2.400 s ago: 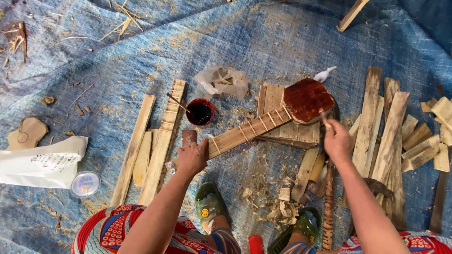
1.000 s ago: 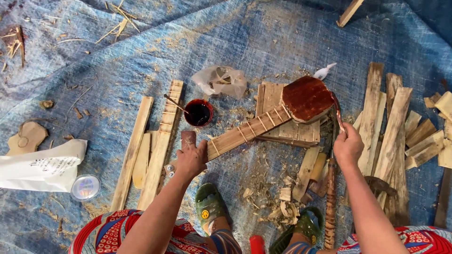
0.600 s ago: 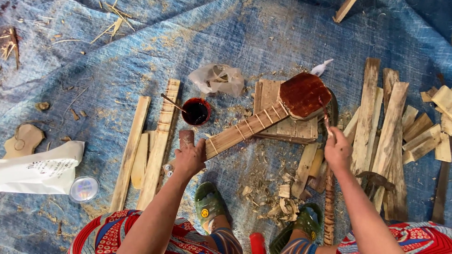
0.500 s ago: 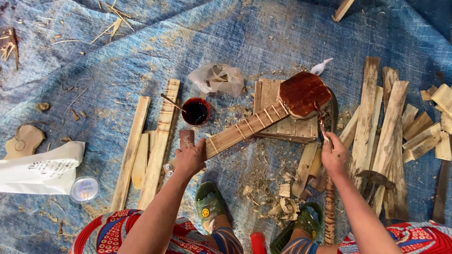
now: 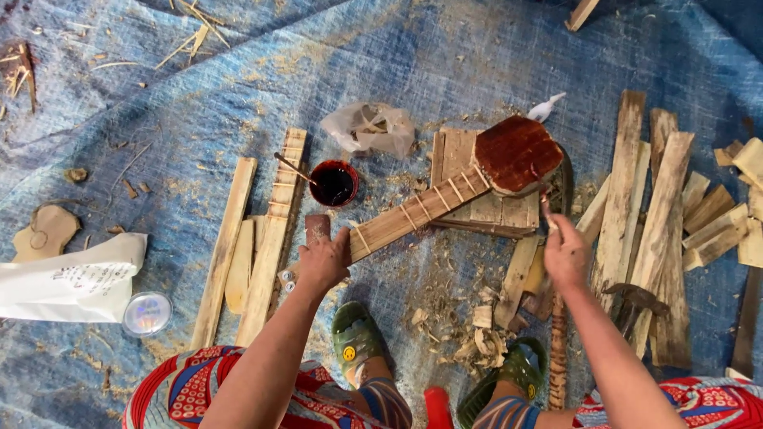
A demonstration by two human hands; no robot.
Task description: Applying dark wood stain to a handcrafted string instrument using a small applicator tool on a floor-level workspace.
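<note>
The left hand [image 5: 324,258] is closed around the end of the neck of a wooden instrument [image 5: 445,195]; the grip is wrapped tight, and the fingers hide the neck end beneath them. The instrument runs diagonally up to the right, neck pale with light cross marks, body [image 5: 518,153] rounded and coated dark red-brown. The body rests on a stack of short boards [image 5: 477,213] on the blue tarp [image 5: 199,103].

The right hand [image 5: 566,254] is closed on a thin brush [image 5: 547,213]. The grip is a narrow pinch; only the upper part of the brush shows above the fingers, with its tip just below the edge of the body. Whether the tip touches the body cannot be told.

A small cup [image 5: 334,183] of dark liquid stands near the neck, with a stick [image 5: 292,168] leaning on its rim. A crumpled clear bag [image 5: 369,127] lies beyond it. A white package [image 5: 71,278] with small dark print lies at the left, a round clear lid [image 5: 147,313] just beside it. Planks [image 5: 652,206] lie at the right, slats [image 5: 270,238] at the left. Shavings [image 5: 477,326] lie between two green sandals [image 5: 355,340]. A hammer [image 5: 632,306] is partly hidden by the right forearm.
</note>
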